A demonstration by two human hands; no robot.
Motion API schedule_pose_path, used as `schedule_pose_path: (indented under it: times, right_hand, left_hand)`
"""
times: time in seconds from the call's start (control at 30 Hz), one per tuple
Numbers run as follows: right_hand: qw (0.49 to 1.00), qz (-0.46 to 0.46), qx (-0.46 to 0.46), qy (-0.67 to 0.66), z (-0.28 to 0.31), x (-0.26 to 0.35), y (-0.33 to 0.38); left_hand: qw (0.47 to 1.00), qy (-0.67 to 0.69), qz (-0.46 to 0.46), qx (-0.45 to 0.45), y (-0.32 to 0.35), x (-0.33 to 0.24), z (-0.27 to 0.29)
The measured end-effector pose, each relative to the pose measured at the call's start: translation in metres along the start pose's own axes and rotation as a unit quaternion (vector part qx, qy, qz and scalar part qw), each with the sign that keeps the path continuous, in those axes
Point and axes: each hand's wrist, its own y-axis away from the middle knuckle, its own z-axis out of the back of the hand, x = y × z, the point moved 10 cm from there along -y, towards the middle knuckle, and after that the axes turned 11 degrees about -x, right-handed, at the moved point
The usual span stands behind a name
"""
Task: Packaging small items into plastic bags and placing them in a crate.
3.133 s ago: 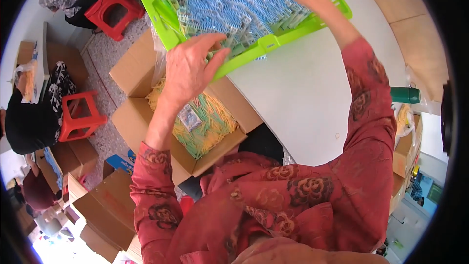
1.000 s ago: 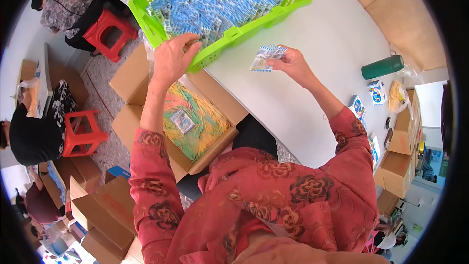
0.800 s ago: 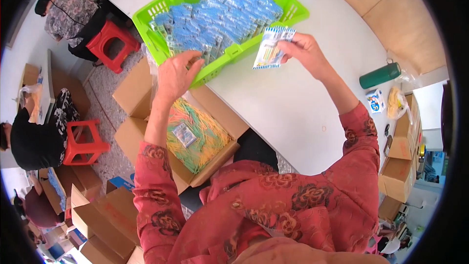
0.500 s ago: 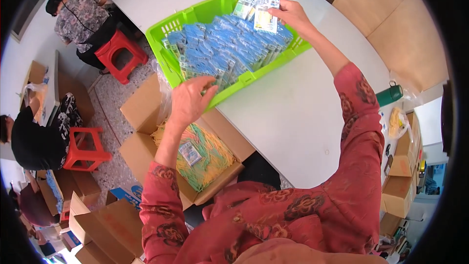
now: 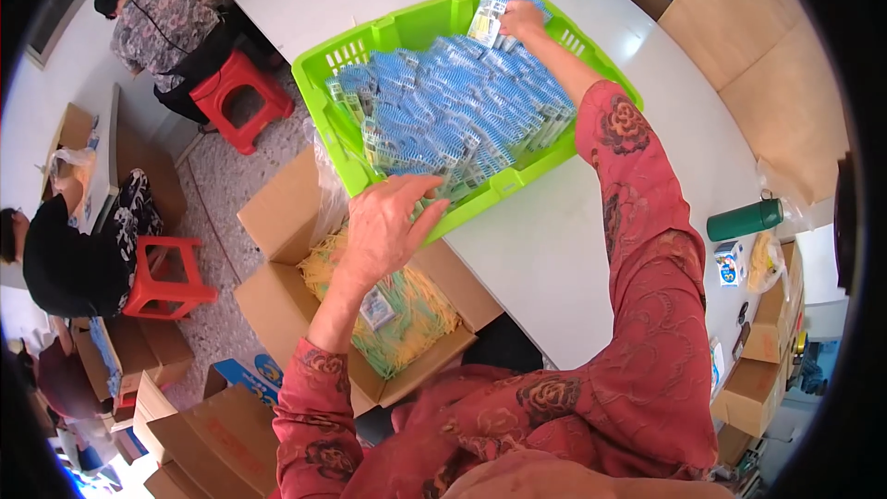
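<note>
The left hand (image 5: 393, 222), thumb parted wide, overlaps the green plastic basket (image 5: 510, 187); the right hand (image 5: 522, 20) meets blue-striped plastic packets (image 5: 443, 115), grip unclear.

Downward head-worn fisheye view over the white table (image 5: 536, 259)

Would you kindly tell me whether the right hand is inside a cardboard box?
No, the right hand is at the packets in the far part of the green basket.

Packets (image 5: 453, 115) lie in a basket (image 5: 506, 187) on the table (image 5: 517, 263) — carton (image 5: 430, 372) nearer, seemingly lower.
</note>
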Motion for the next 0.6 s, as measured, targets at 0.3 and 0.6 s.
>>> schedule_pose_path:
  times: [0.3, 0.6]
  right_hand:
    - [0.893, 0.352, -0.138, 0.244, 0.025, 0.087, 0.064]
    - [0.683, 0.576, 0.049, 0.446, -0.053, 0.071, 0.107]
  left_hand:
    - [1.000, -0.018, -0.002, -0.002, 0.006, 0.006, 0.003]
    - [1.000, -0.025, 0.003, 0.000, 0.007, 0.004, 0.002]
